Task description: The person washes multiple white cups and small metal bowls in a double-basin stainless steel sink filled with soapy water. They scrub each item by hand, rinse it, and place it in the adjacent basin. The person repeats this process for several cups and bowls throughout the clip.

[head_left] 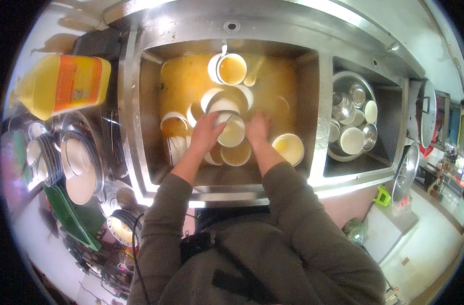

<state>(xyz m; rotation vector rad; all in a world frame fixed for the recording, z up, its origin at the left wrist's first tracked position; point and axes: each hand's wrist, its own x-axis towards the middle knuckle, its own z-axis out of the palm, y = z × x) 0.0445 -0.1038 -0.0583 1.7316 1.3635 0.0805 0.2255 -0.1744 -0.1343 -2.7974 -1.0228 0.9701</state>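
My left hand (207, 133) grips the rim of a small white bowl (232, 133) over the murky, yellowish water in a steel sink (224, 189). Just right of that bowl, my right hand (259, 127) reaches down at the water with its fingers curled in; whatever they hold, if anything, is hidden. More white bowls lie around my hands, one (235, 153) below the held bowl and another (288, 148) at the lower right. Farther off, a stacked pair of bowls (232, 69) sits in the water beside a pale spoon (251, 78).
The right-hand basin holds a large metal bowl (370, 84) with several small bowls and metal cups. A yellow jug (44, 84) with an orange label stands left of the sink. Stacked plates (82, 188) and a green tray (71, 218) are at the lower left.
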